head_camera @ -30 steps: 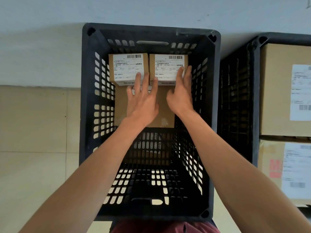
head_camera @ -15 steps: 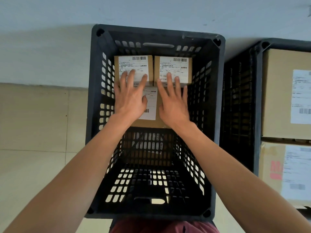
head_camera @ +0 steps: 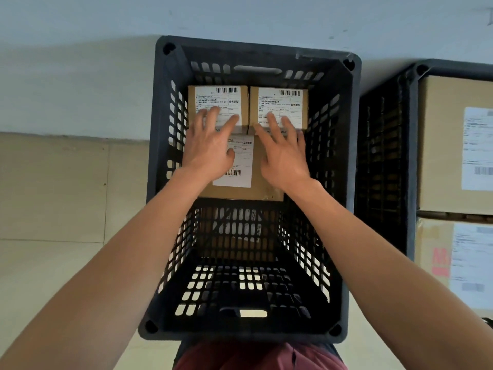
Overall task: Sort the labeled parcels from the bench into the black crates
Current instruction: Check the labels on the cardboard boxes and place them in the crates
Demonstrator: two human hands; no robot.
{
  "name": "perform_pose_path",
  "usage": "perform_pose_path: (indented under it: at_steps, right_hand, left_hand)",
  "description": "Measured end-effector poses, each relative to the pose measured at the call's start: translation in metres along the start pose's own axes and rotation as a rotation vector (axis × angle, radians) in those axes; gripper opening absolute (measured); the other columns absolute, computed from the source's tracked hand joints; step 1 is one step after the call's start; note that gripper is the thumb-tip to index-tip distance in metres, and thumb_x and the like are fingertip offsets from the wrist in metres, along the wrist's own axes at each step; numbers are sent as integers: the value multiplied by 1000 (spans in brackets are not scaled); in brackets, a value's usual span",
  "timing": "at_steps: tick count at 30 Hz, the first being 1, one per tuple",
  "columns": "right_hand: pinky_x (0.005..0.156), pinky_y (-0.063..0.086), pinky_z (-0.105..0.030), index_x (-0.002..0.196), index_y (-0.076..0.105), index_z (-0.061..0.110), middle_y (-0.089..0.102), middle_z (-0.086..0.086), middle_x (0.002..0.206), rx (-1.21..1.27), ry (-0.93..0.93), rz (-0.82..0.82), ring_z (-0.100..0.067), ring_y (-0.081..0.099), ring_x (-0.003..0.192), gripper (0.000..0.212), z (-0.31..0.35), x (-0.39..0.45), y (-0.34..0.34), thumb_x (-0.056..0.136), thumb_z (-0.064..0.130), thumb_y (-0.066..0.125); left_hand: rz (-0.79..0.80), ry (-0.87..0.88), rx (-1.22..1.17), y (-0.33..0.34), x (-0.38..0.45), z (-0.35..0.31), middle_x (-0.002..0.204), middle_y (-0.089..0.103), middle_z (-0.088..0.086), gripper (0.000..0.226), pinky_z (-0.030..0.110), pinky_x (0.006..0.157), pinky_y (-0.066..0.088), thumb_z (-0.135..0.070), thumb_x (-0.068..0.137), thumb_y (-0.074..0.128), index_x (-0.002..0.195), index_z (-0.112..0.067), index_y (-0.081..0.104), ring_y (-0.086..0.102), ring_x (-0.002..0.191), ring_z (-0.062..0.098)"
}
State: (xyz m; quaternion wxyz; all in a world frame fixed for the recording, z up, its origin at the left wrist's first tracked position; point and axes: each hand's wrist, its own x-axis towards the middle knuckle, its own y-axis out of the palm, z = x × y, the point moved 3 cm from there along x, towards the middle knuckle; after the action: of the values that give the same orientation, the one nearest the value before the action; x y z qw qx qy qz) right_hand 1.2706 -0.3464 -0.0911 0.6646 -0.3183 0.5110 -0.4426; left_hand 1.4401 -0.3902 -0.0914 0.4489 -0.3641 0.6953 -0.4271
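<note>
- Hands lie flat inside the black crate point(head_camera: 352, 182): our left hand point(head_camera: 208, 150) presses the left small parcel point(head_camera: 217, 108), our right hand point(head_camera: 284, 153) the right small parcel point(head_camera: 278, 109), fingers straight, gripping nothing.
- Both cardboard parcels sit against the crate's far wall, atop a larger box point(head_camera: 256, 188), probably being squared up.

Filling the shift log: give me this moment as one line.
left hand open on left small parcel | right hand open on right small parcel | both atop larger parcel in black crate
</note>
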Motion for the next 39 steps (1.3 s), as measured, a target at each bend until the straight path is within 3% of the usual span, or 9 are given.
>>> perform_pose_path:
  at_steps: [7,9,11,12,15,18,21,29,39]
  right_hand:
    - [119,27,-62,150,51,15,36,-12,165,222,74,-140,-36,26,153,51,6,-5,-24,100,8,54]
    - [119,33,-36,148,54,9,45,-15,159,368,95,-199,-33,37,149,46,12,-20,-30,102,4,53]
    - [98,34,1,145,56,7,56,-12,148,570,153,-219,-19,51,133,42,18,-42,-38,104,3,54]
    - [85,36,7,146,56,11,59,-8,145,655,199,-218,-10,54,123,42,21,-54,-41,105,6,54]
    - [77,40,5,149,55,22,59,6,144,802,310,-241,10,54,104,43,26,-94,-47,107,15,55]
    - [106,42,-16,148,56,26,59,10,145,879,350,-315,0,54,129,41,27,-137,-57,107,21,56]
    - [113,43,-27,147,58,25,62,12,143,939,370,-388,-2,55,132,40,18,-178,-68,106,22,58]
    - [99,45,-13,143,60,31,63,20,133,903,439,-589,6,56,124,40,-35,-287,-103,103,26,63]
    - [99,57,-33,141,61,30,63,15,138,883,558,-831,-2,61,119,44,-146,-455,-96,98,33,69]
  left_hand:
    - [43,-70,-294,-27,-6,0,166,29,11,58,57,124,25,-27,101,62,155,-20,45,20,155,32]
    - [-12,-54,-356,-31,-21,0,164,35,10,53,55,125,26,-24,102,61,153,-18,48,26,154,30]
    - [-9,-53,-520,-33,-41,1,157,46,6,48,49,120,38,-24,104,59,150,-19,51,42,144,22]
    - [25,-75,-644,-33,-51,2,154,50,4,46,45,114,45,-25,105,58,150,-20,52,51,135,15]
    - [81,-112,-847,-35,-81,0,145,58,-5,42,43,112,47,-28,106,57,148,-25,55,56,127,8]
    - [62,-75,-904,-46,-104,-13,137,63,-9,38,39,113,45,-25,105,57,144,-27,59,58,124,5]
    - [48,8,-908,-65,-121,-38,133,65,-15,36,37,111,46,-28,105,57,141,-31,60,60,122,3]
    - [37,322,-746,-107,-148,-156,131,65,-15,39,19,99,45,-31,105,56,144,-28,58,58,115,-8]
    - [154,552,-671,-76,-224,-344,117,68,-22,35,25,100,52,-28,103,61,138,-28,64,61,111,-8]
